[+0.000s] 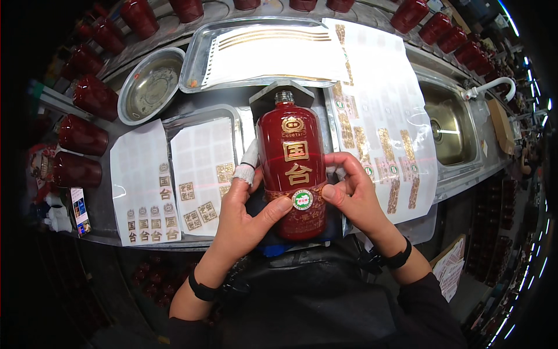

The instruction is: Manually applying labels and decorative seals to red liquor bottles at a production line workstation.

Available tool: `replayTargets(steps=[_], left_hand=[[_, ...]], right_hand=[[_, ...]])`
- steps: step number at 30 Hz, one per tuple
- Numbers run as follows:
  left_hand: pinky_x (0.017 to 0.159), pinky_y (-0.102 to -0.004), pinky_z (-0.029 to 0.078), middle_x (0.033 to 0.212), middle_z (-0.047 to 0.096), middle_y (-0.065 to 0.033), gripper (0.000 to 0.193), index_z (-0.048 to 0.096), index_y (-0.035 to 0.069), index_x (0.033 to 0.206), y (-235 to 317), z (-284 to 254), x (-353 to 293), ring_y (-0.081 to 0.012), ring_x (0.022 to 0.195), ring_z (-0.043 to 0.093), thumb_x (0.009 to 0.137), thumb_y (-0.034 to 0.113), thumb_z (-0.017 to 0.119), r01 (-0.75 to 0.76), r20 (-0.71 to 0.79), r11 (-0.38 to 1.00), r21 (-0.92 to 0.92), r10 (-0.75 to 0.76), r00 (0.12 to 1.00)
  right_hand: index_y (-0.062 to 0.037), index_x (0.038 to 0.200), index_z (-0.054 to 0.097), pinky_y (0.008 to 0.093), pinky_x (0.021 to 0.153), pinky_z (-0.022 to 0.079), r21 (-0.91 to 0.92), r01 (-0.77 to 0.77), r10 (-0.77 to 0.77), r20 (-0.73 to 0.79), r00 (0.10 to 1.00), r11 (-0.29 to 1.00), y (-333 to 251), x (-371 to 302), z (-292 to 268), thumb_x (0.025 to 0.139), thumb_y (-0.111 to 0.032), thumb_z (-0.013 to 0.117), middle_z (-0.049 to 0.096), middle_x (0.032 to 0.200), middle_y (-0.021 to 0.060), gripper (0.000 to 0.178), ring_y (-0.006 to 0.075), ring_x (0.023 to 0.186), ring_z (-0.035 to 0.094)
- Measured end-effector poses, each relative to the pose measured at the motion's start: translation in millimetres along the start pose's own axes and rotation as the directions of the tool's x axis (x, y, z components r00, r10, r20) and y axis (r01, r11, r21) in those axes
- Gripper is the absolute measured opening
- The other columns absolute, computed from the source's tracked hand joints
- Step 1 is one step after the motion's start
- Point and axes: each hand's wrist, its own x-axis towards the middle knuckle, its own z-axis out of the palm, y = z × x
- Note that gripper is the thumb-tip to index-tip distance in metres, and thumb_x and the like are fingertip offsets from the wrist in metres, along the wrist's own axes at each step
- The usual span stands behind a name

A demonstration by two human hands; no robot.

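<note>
A dark red glass bottle (285, 127) with gold characters lies on its back in front of me, its open threaded neck pointing away. Across its lower part runs a patterned decal band (272, 196) with a round green and white emblem (302, 200). My left hand (244, 209) is closed along the left side, its thumb pressed beside the emblem. White wrapping covers one of its fingers. My right hand (363, 198) grips the right side, its thumb on the band and its other fingers partly hidden. Behind the neck shows an angular grey rest (263, 99).
Sheets of gold decals lie at the left (131, 174), beside it in a tray (200, 154), and at the right (386, 87). Further back are a metal bowl (123, 103) and a tray (189, 72) of white sheets. Red bottles (81, 135) line the edge; a sink (465, 148) stands right.
</note>
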Motion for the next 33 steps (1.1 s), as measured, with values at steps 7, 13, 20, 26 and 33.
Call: replayTargets(steps=[7,13,20,26,33], left_hand=[[0.114,-0.0391,0.031,0.146,0.042,-0.0241,0.085,0.026,-0.011,0.147,-0.4,0.3,0.9,-0.0291,0.137,0.042,0.086,0.019,0.076,-0.014,-0.003,1.0,-0.002,0.014,1.0],[0.114,-0.0392,0.031,0.146,0.042,-0.0237,0.084,0.026,-0.011,0.147,1.3,0.8,0.7,-0.0286,0.137,0.042,0.085,0.018,0.076,-0.026,0.015,1.0,0.009,0.026,1.0],[0.115,-0.0394,0.03,0.149,0.039,-0.0229,0.088,0.022,-0.008,0.15,-0.9,-0.6,0.4,-0.0284,0.139,0.04,0.086,0.02,0.076,-0.023,0.03,0.999,-0.028,0.024,0.999],[0.115,-0.0395,0.03,0.15,0.037,-0.0225,0.091,0.022,-0.008,0.15,-5.5,-3.4,-0.6,-0.0284,0.139,0.039,0.085,0.023,0.077,-0.02,0.031,0.999,-0.026,0.02,0.999],[0.115,-0.0391,0.03,0.15,0.038,-0.0216,0.09,0.022,-0.009,0.15,-3.4,-4.1,2.0,-0.0281,0.139,0.039,0.085,0.022,0.078,-0.016,0.05,0.999,-0.04,0.018,0.999]], right_hand=[[-0.0007,0.13,0.045,0.0162,0.063,0.049,-0.007,0.009,-0.009,-0.003,1.0,1.0,1.9,0.4,-1.2,0.09,-0.017,0.072,0.06,0.111,0.0086,0.051,0.0043,0.075,0.063],[-0.0017,0.13,0.045,0.0141,0.058,0.043,0.015,0.021,-0.021,-0.018,1.0,1.0,5.4,0.0,-1.8,0.087,-0.019,0.075,0.059,0.111,0.0057,0.055,0.0001,0.067,0.056],[-0.0037,0.13,0.047,0.014,0.049,0.033,-0.109,-0.008,0.006,-0.018,1.0,0.994,3.2,-1.7,-3.9,0.081,-0.022,0.081,0.056,0.107,0.0009,0.062,-0.0044,0.055,0.041],[-0.0048,0.129,0.048,0.0137,0.049,0.032,-0.128,-0.023,0.021,-0.017,1.0,0.991,4.1,-2.3,-4.2,0.081,-0.024,0.081,0.056,0.106,0.0004,0.062,-0.0045,0.054,0.04],[-0.0046,0.13,0.047,0.0136,0.049,0.032,-0.121,-0.05,0.048,-0.02,0.999,0.991,5.1,-3.7,-5.1,0.081,-0.023,0.081,0.056,0.109,0.0006,0.062,-0.0047,0.056,0.041]])
